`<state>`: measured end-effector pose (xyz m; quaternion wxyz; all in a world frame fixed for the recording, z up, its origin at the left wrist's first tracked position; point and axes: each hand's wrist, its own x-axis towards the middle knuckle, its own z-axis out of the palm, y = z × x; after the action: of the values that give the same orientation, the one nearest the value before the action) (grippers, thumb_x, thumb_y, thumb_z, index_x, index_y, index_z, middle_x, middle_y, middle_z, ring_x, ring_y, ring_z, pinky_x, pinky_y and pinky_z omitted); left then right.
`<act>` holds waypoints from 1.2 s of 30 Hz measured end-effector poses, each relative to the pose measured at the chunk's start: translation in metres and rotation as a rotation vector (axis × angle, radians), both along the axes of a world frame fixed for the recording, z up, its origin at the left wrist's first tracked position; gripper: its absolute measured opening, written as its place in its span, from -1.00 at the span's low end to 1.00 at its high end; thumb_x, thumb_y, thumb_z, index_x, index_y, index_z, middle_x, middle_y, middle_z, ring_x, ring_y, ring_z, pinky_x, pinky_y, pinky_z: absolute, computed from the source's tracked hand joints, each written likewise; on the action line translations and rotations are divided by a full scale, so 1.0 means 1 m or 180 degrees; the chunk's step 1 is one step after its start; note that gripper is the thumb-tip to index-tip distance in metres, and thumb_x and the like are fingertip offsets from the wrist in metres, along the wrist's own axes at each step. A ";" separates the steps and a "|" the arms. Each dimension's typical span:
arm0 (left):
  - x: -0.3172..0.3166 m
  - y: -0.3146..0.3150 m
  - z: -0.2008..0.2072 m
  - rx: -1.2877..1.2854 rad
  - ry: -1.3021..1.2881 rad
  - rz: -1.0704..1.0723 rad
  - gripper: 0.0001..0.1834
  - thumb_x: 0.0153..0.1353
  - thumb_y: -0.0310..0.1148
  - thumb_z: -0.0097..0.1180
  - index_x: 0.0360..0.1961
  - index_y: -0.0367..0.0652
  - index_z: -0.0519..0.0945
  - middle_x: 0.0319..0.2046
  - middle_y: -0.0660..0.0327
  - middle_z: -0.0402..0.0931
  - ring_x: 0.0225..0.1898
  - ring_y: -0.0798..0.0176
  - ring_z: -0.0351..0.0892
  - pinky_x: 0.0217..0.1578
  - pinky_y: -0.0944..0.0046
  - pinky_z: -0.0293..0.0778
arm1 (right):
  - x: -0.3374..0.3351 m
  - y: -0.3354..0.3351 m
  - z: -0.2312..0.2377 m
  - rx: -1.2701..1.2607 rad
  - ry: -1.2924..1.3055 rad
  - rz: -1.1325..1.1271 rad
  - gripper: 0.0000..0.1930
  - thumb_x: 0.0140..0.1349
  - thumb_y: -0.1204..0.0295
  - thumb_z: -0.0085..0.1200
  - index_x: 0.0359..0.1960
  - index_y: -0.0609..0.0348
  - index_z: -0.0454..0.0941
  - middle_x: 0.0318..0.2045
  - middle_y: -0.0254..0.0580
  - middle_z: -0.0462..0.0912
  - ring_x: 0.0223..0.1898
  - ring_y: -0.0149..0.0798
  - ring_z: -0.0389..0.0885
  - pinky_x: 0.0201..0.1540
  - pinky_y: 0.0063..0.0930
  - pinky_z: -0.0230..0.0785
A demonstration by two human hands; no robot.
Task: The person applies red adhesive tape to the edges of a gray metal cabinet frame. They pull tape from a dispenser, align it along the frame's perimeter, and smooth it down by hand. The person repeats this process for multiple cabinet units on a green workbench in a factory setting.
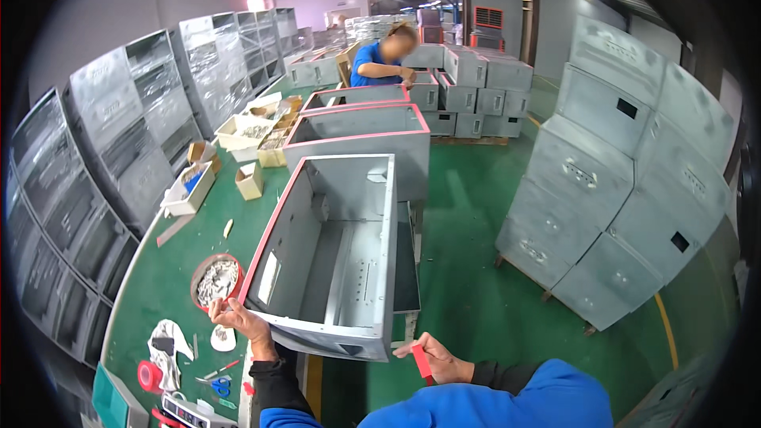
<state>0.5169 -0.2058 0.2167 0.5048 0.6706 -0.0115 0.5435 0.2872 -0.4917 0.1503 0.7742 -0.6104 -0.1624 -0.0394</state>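
Note:
In front of me an open grey metal cabinet (341, 230) lies with its hollow side up, overhanging the table's right edge. A red strip (269, 234) runs along its left rim. At its near left corner, my left hand (242, 323) touches the rim, fingers partly curled and apart. My right hand (444, 361), just off the near right corner, is closed around red tape (422, 361), seen edge-on. Left of the cabinet stands a round red tub (216, 282) full of small pale parts.
The green table (170, 269) also bears blue scissors (220, 385), a red tape roll (149, 376), a white cloth (166, 341), a power strip (190, 410) and parts bins (190, 190). Red-rimmed cabinets (357, 135) stand beyond, near a co-worker (380, 63). Stacked cabinets (602, 182) stand right.

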 end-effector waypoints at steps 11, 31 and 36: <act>-0.121 -0.109 0.097 0.0213 0.2016 -0.5246 -0.46 0.14 -0.57 -0.01 0.13 -0.09 0.11 -0.21 0.17 0.35 -0.10 0.29 0.30 0.04 0.25 0.13 | 0.162 -0.014 0.238 0.0220 -0.1913 0.0335 -0.80 0.40 0.26 -0.39 -0.29 0.10 0.15 -0.26 -0.16 0.47 -0.23 -0.36 0.45 -0.09 -0.47 0.23; -0.029 -0.179 0.142 0.1282 0.2154 -0.2323 -0.46 0.06 -0.35 0.12 0.02 -0.12 0.13 -0.07 0.09 0.28 -0.02 0.23 0.19 0.01 0.19 0.09 | 0.447 -0.093 0.182 0.0515 -0.1821 0.0341 -0.91 0.36 0.41 -0.37 -0.29 0.10 0.19 -0.42 -0.19 0.44 -0.38 -0.36 0.45 -0.24 -0.40 0.35; -0.055 -0.192 0.184 0.3706 0.0893 -0.0081 -0.22 -0.17 -0.50 0.24 0.08 -0.12 0.09 0.07 -0.07 0.17 0.08 -0.07 0.14 0.08 0.00 0.01 | 0.347 -0.068 0.163 -0.1690 -0.2998 0.0993 -0.93 0.14 0.51 -0.09 -0.35 0.19 0.31 -0.53 -0.11 0.42 -0.43 -0.10 0.44 -0.35 -0.28 0.31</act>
<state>0.4624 -0.3979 0.4009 0.0575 0.9021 -0.2487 0.3479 0.6340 -0.5594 0.3129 0.4347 -0.6696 -0.5831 -0.1505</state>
